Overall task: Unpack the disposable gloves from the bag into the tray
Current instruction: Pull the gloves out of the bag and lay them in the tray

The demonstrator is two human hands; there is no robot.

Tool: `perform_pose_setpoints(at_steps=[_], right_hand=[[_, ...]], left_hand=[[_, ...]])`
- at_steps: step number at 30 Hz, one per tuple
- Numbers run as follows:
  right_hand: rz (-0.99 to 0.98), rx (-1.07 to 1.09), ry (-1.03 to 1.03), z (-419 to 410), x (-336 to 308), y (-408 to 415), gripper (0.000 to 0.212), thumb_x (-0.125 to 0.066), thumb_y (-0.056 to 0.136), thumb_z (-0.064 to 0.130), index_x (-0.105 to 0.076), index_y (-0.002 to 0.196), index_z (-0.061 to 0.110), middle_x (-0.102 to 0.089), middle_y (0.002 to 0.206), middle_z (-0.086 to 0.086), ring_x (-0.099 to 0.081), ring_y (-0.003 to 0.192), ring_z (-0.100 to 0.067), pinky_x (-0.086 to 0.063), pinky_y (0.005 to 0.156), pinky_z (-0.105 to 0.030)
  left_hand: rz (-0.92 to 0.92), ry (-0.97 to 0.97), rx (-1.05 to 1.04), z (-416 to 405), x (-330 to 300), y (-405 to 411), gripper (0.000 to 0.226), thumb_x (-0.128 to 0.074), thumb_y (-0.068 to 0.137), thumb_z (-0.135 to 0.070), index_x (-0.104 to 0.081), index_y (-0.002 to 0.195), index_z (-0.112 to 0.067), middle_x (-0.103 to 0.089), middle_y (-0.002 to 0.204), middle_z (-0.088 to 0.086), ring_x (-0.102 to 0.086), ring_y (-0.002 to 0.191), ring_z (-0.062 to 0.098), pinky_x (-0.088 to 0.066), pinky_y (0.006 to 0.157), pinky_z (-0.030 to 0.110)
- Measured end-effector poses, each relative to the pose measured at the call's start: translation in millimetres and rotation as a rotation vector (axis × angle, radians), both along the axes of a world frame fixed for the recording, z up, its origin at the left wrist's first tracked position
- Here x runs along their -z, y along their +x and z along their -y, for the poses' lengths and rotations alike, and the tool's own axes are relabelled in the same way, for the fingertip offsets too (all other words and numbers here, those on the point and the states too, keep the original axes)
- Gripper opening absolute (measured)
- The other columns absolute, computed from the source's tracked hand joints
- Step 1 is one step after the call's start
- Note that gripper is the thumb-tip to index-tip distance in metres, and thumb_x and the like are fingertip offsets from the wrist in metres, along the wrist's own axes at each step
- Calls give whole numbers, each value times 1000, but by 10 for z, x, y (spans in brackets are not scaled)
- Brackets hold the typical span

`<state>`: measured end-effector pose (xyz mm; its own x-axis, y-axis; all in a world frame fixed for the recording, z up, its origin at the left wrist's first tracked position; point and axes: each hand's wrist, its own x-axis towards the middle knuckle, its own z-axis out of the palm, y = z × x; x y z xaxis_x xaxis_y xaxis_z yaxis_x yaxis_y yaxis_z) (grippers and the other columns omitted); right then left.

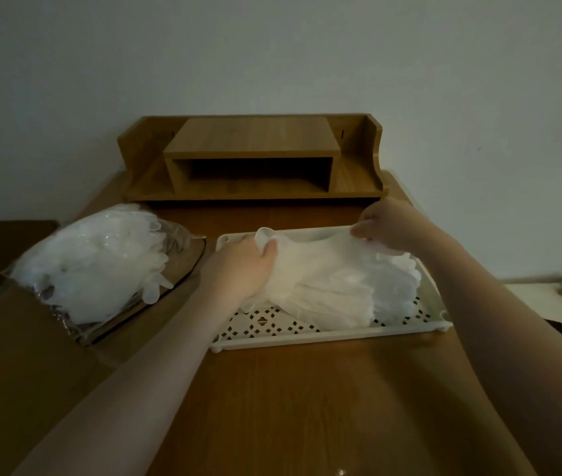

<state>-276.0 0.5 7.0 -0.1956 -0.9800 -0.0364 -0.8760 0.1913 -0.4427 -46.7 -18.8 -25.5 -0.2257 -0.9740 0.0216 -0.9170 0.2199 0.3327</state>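
Note:
A white perforated tray (pixel 307 336) sits on the wooden desk in front of me. A pile of translucent white disposable gloves (pixel 348 290) lies in it, mostly toward the right. My left hand (pixel 241 269) grips the left end of the top glove (pixel 310 255). My right hand (pixel 386 223) pinches its other end at the tray's far rim, and the glove is stretched between both hands. To the left lies a clear plastic bag (pixel 94 266) still stuffed with more gloves, some poking out of its open end.
A wooden desk shelf (pixel 252 159) stands at the back against the wall. The desk's bare surface (pixel 307 407) stretches toward me. Dark objects and a pale surface (pixel 540 293) lie off the desk's right edge.

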Motion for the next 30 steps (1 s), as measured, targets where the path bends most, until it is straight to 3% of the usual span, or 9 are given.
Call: perform_pose_setpoints(at_steps=[4,7,11,13,17,21,23,26,30], right_hand=[[-80,-63,-3,5,45,-25,21,-55,93,21,-69,100,7,-64,96,-9,-56,84,-21,-48,78,-32],[-89,-100,0,7,97,-64,21,-52,96,19,-66,107,9,-62,99,-6,-54,85,-18,-41,72,-23],[-95,-73,18,6,186,-77,19,-48,98,18,-64,107,14,-59,97,-4,-55,82,-19,-44,66,-21],[-166,-32,3,6,239,-96,21,-47,98,20,-65,107,15,-62,101,-5,-56,85,-21,-46,73,-27],[-235,97,7,-75,257,-46,21,-50,95,23,-59,112,15,-61,105,-7,-57,88,-24,-51,78,-34],[-402,29,-299,-198,160,168,30,-46,97,28,-51,125,19,-51,129,-7,-46,120,-29,-35,105,-43],[-378,-160,-371,-230,124,335,37,-45,98,29,-48,132,18,-46,138,-5,-39,130,-24,-25,111,-39],[-394,-333,-85,-227,326,484,58,-43,96,43,-27,147,20,-28,154,0,-20,143,-20,-4,117,-41],[-381,-225,141,-281,609,267,87,-30,81,78,-8,151,31,-5,160,6,5,147,-21,16,111,-53]], left_hand=[[75,-152,71,4,-48,-102,63,-49,85,-62,-38,127,-17,-54,113,2,-56,92,19,-49,69,33],[116,-193,103,120,-16,-181,54,-55,86,-55,-44,122,-16,-54,115,3,-55,102,24,-48,86,42],[101,-185,65,247,106,-209,30,-46,97,-35,-54,110,-9,-62,91,4,-57,71,18,-47,64,31],[60,-193,9,256,147,-158,27,-40,101,-28,-50,113,-6,-62,90,7,-55,69,19,-40,53,28],[-47,-258,-69,217,122,-53,30,-39,101,-25,-42,123,-6,-58,95,8,-57,75,22,-39,52,28],[-194,-473,179,28,-69,-189,34,-42,98,-14,-44,132,-13,-47,132,3,-47,118,19,-40,91,27],[-172,-397,370,-70,-91,-352,36,-39,99,-11,-44,135,-13,-43,139,1,-38,129,17,-30,105,29],[81,-210,461,-62,86,-441,46,-30,101,-33,-35,143,-16,-33,151,2,-19,142,18,-11,115,35],[321,-42,317,74,358,-253,82,-17,86,-73,-11,151,-23,-9,159,3,-1,146,21,2,116,43]])
